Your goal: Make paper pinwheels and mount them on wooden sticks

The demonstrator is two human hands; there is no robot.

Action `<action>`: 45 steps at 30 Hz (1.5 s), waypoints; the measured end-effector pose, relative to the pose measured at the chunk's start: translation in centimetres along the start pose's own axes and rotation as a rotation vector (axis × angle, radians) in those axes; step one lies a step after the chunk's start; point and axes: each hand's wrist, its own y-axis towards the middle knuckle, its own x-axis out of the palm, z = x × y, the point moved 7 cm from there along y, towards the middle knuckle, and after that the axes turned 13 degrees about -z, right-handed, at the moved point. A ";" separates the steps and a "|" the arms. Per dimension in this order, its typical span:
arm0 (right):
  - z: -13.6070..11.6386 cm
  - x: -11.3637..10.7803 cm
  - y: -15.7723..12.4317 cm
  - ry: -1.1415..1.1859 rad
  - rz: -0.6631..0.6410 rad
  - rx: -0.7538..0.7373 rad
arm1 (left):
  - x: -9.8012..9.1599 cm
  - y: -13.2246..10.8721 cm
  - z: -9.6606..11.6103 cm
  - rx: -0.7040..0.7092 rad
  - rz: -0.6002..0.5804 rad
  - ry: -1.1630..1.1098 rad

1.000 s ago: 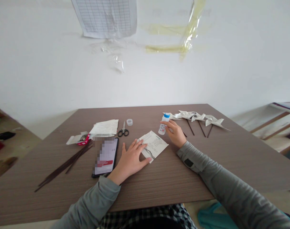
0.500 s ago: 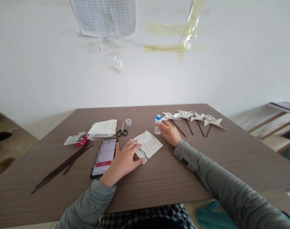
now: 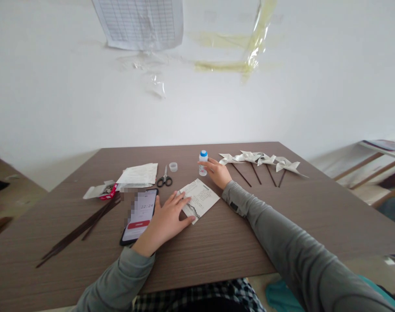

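My left hand (image 3: 166,221) lies flat with fingers spread on the left corner of a folded printed paper (image 3: 202,197) on the brown table (image 3: 217,247). My right hand (image 3: 217,172) reaches past the paper, its fingers curled round a small white glue bottle with a blue cap (image 3: 203,163) that stands upright on the table. A clear round cap (image 3: 173,166) lies a little to the bottle's left.
A phone (image 3: 140,214) lies just left of my left hand. Scissors (image 3: 164,178), a sheet pile (image 3: 138,174), a small red-and-white box (image 3: 103,190) and several dark sticks (image 3: 80,229) sit to the left. Several paper pinwheels on sticks (image 3: 260,161) lie at the right.
My right hand has carried the glue bottle leftward and set it upright on the table, closer to the clear cap. My left hand has stayed on the paper.
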 end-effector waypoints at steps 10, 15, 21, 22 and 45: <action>-2.0 2.6 4.8 0.032 -0.245 -0.079 | 0.2 0.1 -1.5 0.003 0.027 -0.008; -2.5 3.4 6.2 0.051 -0.306 -0.083 | 0.5 0.2 -2.2 0.012 0.035 -0.007; -2.9 4.4 7.2 0.112 -0.342 -0.077 | 0.3 0.1 -2.1 -0.002 0.005 -0.003; -3.0 4.5 7.3 0.116 -0.344 -0.075 | 0.3 0.0 -1.9 -0.012 -0.003 0.002; -4.1 -2.2 -2.6 0.047 -0.237 -0.307 | 0.0 -0.5 -0.5 0.014 0.043 -0.004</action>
